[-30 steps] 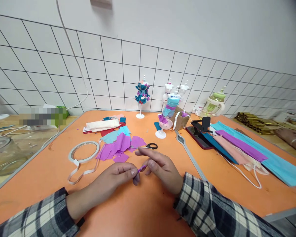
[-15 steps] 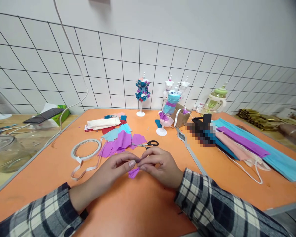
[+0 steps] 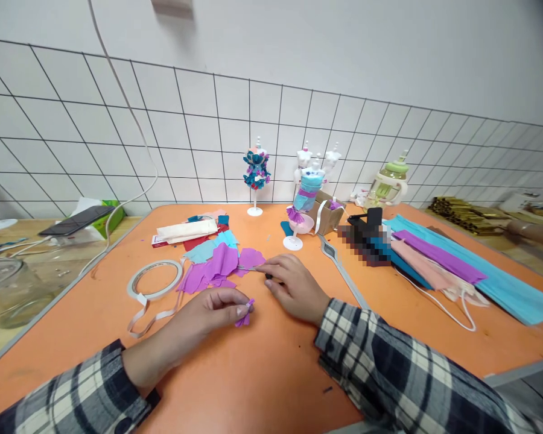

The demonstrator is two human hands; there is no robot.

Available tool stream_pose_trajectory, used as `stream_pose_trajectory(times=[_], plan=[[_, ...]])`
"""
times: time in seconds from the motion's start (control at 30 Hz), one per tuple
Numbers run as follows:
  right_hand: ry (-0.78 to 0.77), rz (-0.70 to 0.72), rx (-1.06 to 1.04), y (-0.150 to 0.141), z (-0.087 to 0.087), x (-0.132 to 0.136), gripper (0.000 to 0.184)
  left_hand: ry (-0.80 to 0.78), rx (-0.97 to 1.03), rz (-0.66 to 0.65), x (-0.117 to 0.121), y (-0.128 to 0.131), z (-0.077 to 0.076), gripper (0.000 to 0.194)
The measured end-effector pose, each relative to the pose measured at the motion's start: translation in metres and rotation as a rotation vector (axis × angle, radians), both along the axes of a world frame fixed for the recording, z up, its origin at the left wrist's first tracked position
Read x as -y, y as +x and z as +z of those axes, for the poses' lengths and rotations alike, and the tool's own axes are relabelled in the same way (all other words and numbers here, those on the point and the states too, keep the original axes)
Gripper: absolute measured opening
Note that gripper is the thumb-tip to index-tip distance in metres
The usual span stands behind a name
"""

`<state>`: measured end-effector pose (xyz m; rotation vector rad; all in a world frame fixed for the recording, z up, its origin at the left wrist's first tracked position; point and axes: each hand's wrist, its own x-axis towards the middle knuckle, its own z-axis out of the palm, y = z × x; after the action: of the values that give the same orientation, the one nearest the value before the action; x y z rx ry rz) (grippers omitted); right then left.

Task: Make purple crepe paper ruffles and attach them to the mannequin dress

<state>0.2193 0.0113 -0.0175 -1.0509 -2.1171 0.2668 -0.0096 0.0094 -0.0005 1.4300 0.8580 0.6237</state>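
My left hand pinches a small gathered piece of purple crepe paper between thumb and fingertips, above the orange table. Its pleats fan out below the fingertips. Over the scissors lies my right hand, fingers curled on the black handles, which are mostly hidden beneath it. The blades point left, onto a sheet of purple crepe paper. Close to my left wrist is a roll of double-sided tape, with a loose strip curling off it.
Small dress forms stand at the back, one in blue-green flowers and one in a light blue wrap. Folded coloured crepe sheets lie at the right. Behind are a bottle and a paper bag. Another person's hand shows far right.
My right hand has left the purple piece and moved up onto the scissors' handles. The left hand alone now holds the piece. The view has shifted slightly.
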Motion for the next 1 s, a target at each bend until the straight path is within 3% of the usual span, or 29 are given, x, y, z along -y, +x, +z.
stream_pose_trajectory(times=[0.17, 0.27, 0.37, 0.53, 0.63, 0.7, 0.83, 0.9, 1.0], plan=[[-0.177, -0.164, 0.384, 0.015, -0.007, -0.020, 0.028, -0.074, 0.096, 0.085, -0.004, -0.001, -0.002, 0.020], [-0.214, -0.195, 0.442, 0.019, 0.000, -0.013, 0.024, -0.067, 0.107, 0.083, -0.005, -0.001, 0.000, 0.019], [-0.272, -0.283, 0.557, 0.022, 0.014, -0.002, 0.040, -0.022, 0.055, 0.119, -0.007, -0.001, 0.000, 0.021], [-0.356, -0.299, 0.706, 0.025, 0.026, 0.009, 0.014, 0.026, 0.011, 0.216, -0.011, -0.003, -0.005, 0.025], [-0.343, -0.345, 0.632, 0.022, 0.023, 0.010, 0.017, 0.020, 0.062, 0.300, -0.014, -0.005, -0.010, 0.027], [-0.353, -0.318, 0.405, 0.018, 0.019, 0.009, 0.025, 0.023, 0.108, 0.345, -0.015, -0.006, -0.012, 0.029], [-0.580, -0.007, -0.077, 0.006, 0.013, 0.012, 0.041, 0.061, 0.145, 0.383, -0.016, -0.007, -0.013, 0.026], [-0.660, 0.079, -0.120, 0.000, 0.011, 0.016, 0.048, 0.086, 0.134, 0.382, -0.016, -0.006, -0.013, 0.025], [-0.643, 0.090, -0.099, -0.006, 0.011, 0.024, 0.048, 0.119, 0.102, 0.367, -0.014, -0.005, -0.012, 0.024]])
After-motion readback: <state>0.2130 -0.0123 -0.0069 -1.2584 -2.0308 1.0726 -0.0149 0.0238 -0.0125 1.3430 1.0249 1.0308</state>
